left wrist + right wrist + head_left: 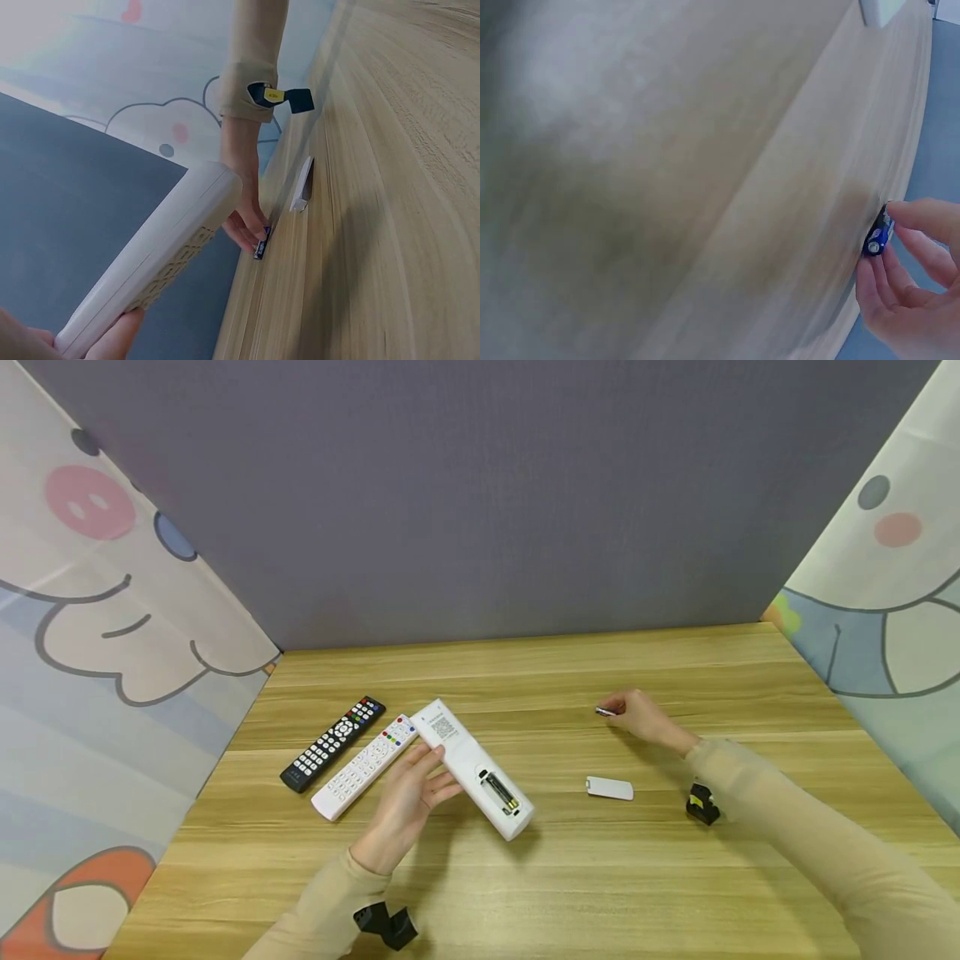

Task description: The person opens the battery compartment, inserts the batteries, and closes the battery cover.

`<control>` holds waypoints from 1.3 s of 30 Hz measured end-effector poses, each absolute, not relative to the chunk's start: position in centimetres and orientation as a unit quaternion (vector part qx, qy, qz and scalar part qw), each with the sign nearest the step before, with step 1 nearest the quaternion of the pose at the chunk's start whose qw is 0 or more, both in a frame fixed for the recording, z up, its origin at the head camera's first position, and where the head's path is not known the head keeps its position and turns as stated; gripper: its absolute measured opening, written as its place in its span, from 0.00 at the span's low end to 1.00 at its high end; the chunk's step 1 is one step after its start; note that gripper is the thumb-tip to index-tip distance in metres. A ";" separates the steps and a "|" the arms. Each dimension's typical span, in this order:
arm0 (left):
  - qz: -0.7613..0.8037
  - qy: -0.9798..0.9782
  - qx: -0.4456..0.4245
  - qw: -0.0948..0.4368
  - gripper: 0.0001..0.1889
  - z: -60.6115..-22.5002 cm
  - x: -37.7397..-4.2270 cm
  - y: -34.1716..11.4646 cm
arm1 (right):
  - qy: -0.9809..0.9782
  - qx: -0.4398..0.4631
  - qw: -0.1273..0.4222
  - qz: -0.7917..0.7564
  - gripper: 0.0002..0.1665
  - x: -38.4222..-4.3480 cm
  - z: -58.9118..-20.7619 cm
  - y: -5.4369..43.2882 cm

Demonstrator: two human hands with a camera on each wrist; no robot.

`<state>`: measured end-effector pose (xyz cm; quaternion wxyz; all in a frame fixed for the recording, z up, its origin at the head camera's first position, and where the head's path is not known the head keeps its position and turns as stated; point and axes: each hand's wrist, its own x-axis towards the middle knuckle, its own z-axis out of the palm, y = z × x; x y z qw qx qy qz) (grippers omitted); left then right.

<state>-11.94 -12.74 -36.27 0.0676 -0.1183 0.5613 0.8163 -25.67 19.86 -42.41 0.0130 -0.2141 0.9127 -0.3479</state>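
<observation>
My left hand (405, 806) holds a white remote control (463, 752) above the table, its back turned up and its battery compartment uncovered. A dark battery (499, 791) with a yellowish end lies in that compartment. In the left wrist view the held remote (150, 255) shows its button side from below. Farther right, my right hand (637, 714) pinches a small blue battery (878, 231) between thumb and fingers, close to the tabletop; whether it touches the wood I cannot tell. A white battery cover (609, 788) lies on the table, nearer to me than the right hand.
A black remote (333, 743) and a second white remote (365, 767) lie buttons up, left of my left hand. The wooden table (570, 877) meets a grey panel (495, 510) at the back. Cartoon-printed sheets (97, 635) flank both sides. Black mounts sit at both wrists.
</observation>
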 end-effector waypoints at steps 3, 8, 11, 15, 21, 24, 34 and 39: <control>0.816 0.561 -0.121 0.069 0.19 -36.2 -12.0 -12.7 | 0.914 -0.227 0.021 -0.335 0.11 -25.8 -42.6 19.9; 0.815 0.563 -0.121 0.073 0.20 -36.2 -11.9 -12.6 | 0.912 -0.257 0.041 -0.316 0.12 -25.8 -42.4 19.9; 0.814 0.563 -0.121 0.073 0.20 -36.3 -11.9 -12.6 | 0.913 -0.264 0.046 -0.309 0.13 -25.7 -42.2 19.7; 0.813 0.565 -0.122 0.072 0.20 -36.4 -12.0 -12.6 | 0.913 -0.256 0.056 -0.312 0.12 -25.5 -42.0 19.7; 0.811 0.568 -0.120 0.072 0.20 -36.6 -12.1 -12.6 | 0.899 -0.232 0.083 -0.363 0.11 -25.0 -41.7 19.8; 0.811 0.569 -0.119 0.072 0.20 -36.7 -12.1 -12.5 | 0.895 -0.229 0.080 -0.374 0.12 -24.8 -41.5 19.8; 0.811 0.568 -0.119 0.071 0.20 -36.7 -12.1 -12.5 | 0.885 -0.227 0.085 -0.398 0.14 -23.9 -40.8 19.4; 0.811 0.568 -0.120 0.070 0.19 -36.7 -12.1 -12.5 | 0.870 -0.232 0.087 -0.426 0.16 -23.2 -40.3 19.0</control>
